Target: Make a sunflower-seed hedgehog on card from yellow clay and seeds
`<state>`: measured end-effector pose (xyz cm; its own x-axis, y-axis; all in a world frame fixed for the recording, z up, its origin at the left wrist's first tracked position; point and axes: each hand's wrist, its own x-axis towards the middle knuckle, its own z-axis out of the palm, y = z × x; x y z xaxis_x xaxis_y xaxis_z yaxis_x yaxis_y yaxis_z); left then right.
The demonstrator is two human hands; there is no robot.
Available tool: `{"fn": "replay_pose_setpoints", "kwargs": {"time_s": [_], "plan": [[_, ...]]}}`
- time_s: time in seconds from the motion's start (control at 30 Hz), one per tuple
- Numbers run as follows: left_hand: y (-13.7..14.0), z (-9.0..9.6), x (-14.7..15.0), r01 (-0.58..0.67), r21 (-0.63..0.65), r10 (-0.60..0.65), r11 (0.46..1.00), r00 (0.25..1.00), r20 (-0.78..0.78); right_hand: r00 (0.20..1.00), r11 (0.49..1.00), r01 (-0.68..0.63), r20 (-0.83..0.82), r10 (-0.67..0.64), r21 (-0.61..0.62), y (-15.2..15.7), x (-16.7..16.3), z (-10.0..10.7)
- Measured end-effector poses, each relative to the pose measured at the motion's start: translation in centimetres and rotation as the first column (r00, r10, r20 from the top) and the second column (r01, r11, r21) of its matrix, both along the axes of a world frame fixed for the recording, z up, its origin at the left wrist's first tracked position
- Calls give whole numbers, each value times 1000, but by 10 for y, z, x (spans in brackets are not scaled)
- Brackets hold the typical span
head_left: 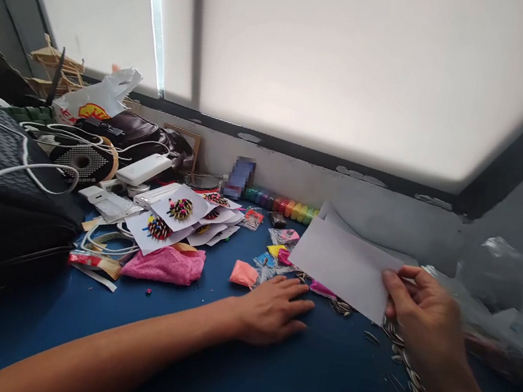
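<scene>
My right hand [427, 314] pinches the right end of a blank white sheet of paper [343, 263] between thumb and fingers, holding it raised above the table. Palm down on the blue table [309, 391], my left hand [275, 312] lies with its fingers spread and holds nothing. Beside its wrist is a packet of orange clay [244, 274]. Small bags of pink, yellow and blue clay [277, 252] lie just beyond its fingers. Striped sunflower seeds [399, 349] are scattered under and around my right hand, partly hidden by it.
White cards with colourful seed-covered figures [180, 209] are piled at left centre, behind a pink cloth [164, 263]. A row of coloured pots [284, 205] lines the wall. A black bag [2, 213] and cables fill the left; a clear plastic bag [506, 317] stands right.
</scene>
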<state>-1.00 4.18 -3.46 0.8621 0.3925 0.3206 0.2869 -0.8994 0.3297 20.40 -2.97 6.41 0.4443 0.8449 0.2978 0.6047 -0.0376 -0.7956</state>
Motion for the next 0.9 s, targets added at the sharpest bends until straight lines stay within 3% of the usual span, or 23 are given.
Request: {"fn": "replay_pose_setpoints", "kwargs": {"time_s": [0.2,0.37,0.57,0.7,0.8,0.9], "plan": [[24,1,-3,-82,-143,105,986,982,155,985,949,-149,-121,119,-280,-47,2,-41],[18,11,-2,-156,-211,203,965,953,225,979,911,-205,-71,192,-357,-61,-12,-70],[-29,16,-6,18,-179,-14,984,1000,25,954,943,-114,231,192,-313,-65,-5,-73],[-52,8,-6,60,-170,-81,984,990,-116,909,981,-54,398,126,-187,-70,-1,-75],[-55,5,-7,40,-165,-65,986,986,-153,853,993,-97,508,117,-66,-76,-5,-75],[-57,4,-7,18,-164,-47,986,984,-174,778,975,-221,601,184,-13,-80,-15,-80]]}}
